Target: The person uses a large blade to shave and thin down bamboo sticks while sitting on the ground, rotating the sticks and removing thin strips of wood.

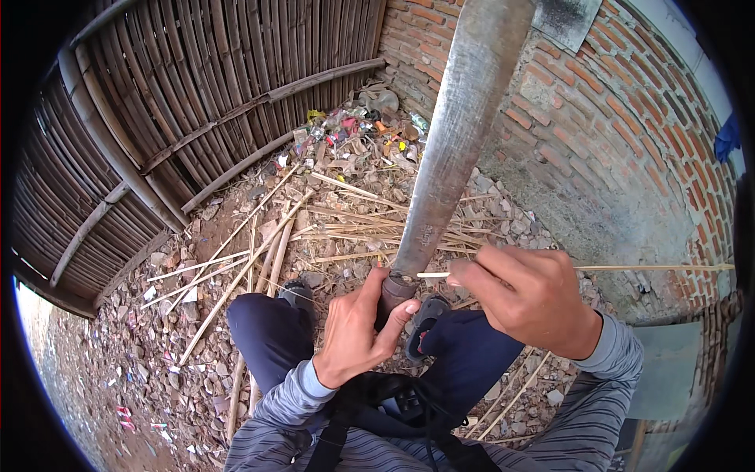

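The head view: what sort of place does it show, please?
Probably a rough outdoor yard corner: a bamboo-slat fence meets a brick wall, and litter lies on the stony ground.

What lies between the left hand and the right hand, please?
In the head view, the end of a pale strip, held in the right hand, lies there, at the base of the blade whose handle the left hand grips.
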Demonstrator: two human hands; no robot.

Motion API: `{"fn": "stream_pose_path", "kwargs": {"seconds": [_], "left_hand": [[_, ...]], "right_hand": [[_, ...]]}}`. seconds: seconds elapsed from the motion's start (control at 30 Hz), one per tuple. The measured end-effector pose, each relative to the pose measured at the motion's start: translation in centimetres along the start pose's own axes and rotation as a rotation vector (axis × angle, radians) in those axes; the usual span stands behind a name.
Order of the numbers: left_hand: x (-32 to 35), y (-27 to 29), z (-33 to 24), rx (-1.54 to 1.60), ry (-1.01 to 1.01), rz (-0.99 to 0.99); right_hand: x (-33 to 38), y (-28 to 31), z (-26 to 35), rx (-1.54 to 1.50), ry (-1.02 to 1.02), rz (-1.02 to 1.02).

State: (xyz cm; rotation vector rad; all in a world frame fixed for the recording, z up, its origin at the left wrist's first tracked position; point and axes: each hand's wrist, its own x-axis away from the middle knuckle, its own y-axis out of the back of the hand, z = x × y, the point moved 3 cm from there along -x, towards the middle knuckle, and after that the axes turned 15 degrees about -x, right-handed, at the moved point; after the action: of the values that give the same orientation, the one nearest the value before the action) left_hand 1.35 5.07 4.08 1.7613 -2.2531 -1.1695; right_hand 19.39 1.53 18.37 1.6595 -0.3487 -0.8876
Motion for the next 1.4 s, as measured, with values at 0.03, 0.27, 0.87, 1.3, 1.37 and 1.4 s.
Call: {"fn": "stream_pose_path", "kwargs": {"seconds": [0.03, 0.27, 0.87, 1.3, 1.37, 1.4], "left_hand": [[0.1, -0.2, 0.6, 0.034, -0.017, -0.003], [0.3, 0.9, -0.3, 0.010, 0.033, -0.010], [-0.3, 1.1, -1.4, 0.060, 0.075, -0.113], [-2.5, 1.8, -3.5, 0.258, -0.065, -0.200], [-2.8, 1.7, -3.5, 0.250, -0.063, -0.212], [-3.1, 1.7, -3.8, 0.247, -0.063, -0.218]], "right_hand": [[0.1, 0.3, 0.0, -0.003, -0.022, -0.034], [2.2, -0.2, -1.3, -0.461, -0.175, -0.290], [3.7, -2.8, -3.0, -0.857, -0.221, -0.590], [1.2, -4.8, -2.0, -1.170, -0.277, -0.697], [0.8, -4.5, -1.9, -1.102, -0.255, -0.705], [0.8, -4.5, -1.9, -1.122, -0.248, -0.710]]}}
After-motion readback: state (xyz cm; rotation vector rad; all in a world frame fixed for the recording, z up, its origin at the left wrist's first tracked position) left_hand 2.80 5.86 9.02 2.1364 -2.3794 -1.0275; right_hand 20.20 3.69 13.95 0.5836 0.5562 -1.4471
